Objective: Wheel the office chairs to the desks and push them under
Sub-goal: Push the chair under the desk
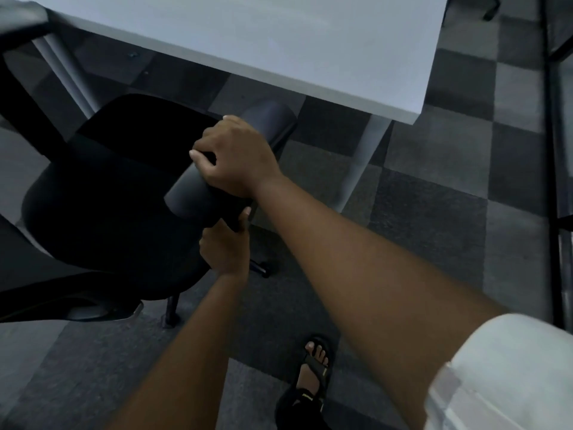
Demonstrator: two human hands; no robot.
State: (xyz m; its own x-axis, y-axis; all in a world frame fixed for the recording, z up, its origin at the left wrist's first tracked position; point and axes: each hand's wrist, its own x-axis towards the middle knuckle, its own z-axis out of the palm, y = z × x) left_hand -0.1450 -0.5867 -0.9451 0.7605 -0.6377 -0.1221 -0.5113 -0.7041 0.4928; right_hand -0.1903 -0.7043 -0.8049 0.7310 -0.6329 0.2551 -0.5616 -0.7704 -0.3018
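Hands (235, 156) grip chair armrest (217, 169); left fingers (245, 214) mostly hidden.

1. Under you lies a carpet-tile floor (434, 187), a checkerboard of dark and lighter grey squares.
2. The light is dim and cool, and you see the whole scene in bluish grey.
3. Along your right edge runs a dark metal frame (550, 144) with upright and cross bars; what it belongs to cannot be told.
4. At your top right corner a dark furniture leg (491, 12) ends on the carpet.
5. At your top left a blurred pale shape (21, 13) crosses the corner; you cannot tell what it is.
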